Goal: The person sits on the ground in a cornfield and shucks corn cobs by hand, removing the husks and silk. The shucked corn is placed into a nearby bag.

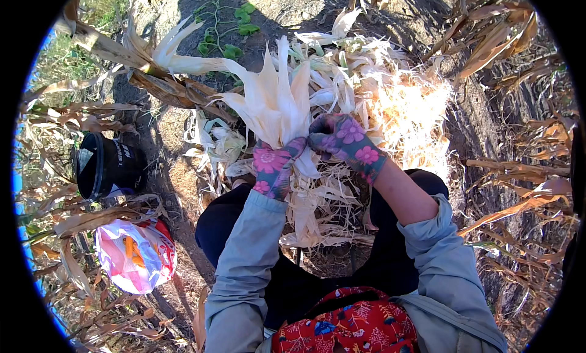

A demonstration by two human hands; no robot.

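Observation:
Both hands wear grey gloves with pink flowers. My left hand (276, 166) is closed around the base of a bunch of pale dry corn husks (274, 107), whose leaves fan out upward, away from me. Touching the right side of that base, my right hand (346, 144) has its fingers bent together at the husk edge; whether they pinch a leaf is hard to tell. A loose husk strip hangs below, between the hands. Any cob inside the bunch is hidden. Beneath and beyond the hands spreads a heap of stripped husks (377, 85), brightly sunlit at its right.
A black plastic bucket (112, 165) lies tipped at the left. Nearer me, a plastic bag (137, 280) holds orange-yellow corn cobs (132, 251). A dry corn stalk (110, 48) slants in from the upper left. A green vine (233, 52) grows at the top; dry corn leaves (508, 46) stand along the right.

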